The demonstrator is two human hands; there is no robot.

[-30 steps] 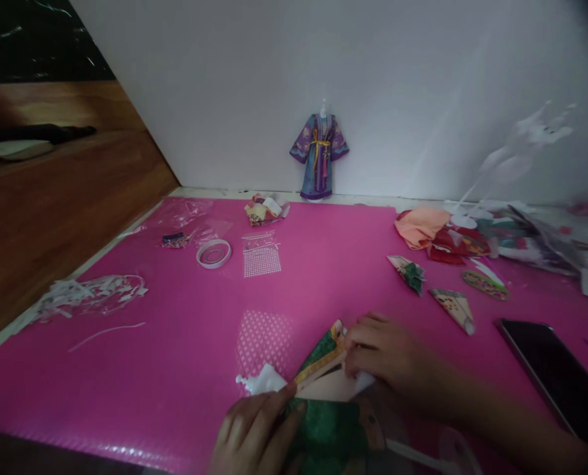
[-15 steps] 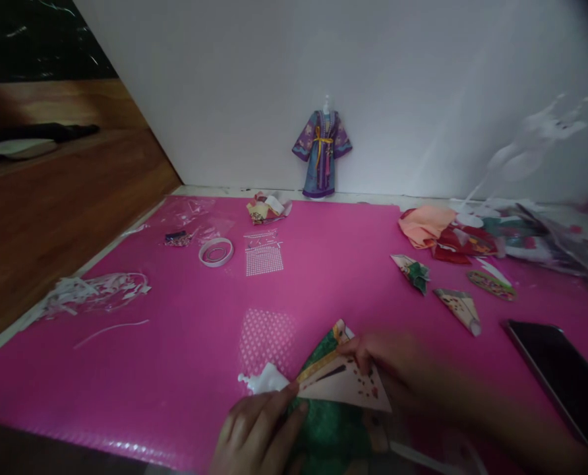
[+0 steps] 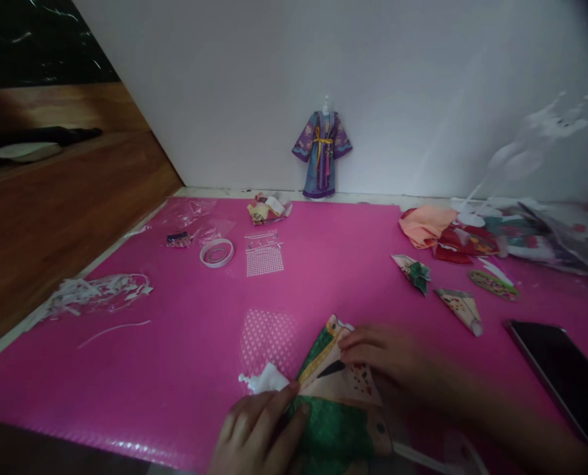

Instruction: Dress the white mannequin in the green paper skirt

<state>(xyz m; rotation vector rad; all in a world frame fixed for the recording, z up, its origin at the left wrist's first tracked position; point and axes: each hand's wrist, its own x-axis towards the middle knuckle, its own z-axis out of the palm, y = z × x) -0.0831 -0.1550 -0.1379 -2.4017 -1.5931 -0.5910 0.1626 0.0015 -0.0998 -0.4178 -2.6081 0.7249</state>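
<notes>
A folded printed piece, green and cream with a yellow strip, lies in front of me; I cannot tell whether it is cloth or stiff paper. On its left side, my left hand grips it with the fingertips at the base of the fold. My right hand has its fingertips on the upper right part of the cream flap, gripping it near the top; its thumb is mostly hidden. Just beyond my left fingers lies a small white form with a knob, partly covered by the hand.
A miniature purple-blue robe stands against the white wall. On the pink mat are a tape roll, a bead sheet, white scraps, small printed pieces and a phone. Fabric scraps lie right.
My right fingers have shifted slightly and flattened over the cream flap, whose right corner has drawn in. The folded piece's tip has moved slightly left. My left hand has stayed in place.
</notes>
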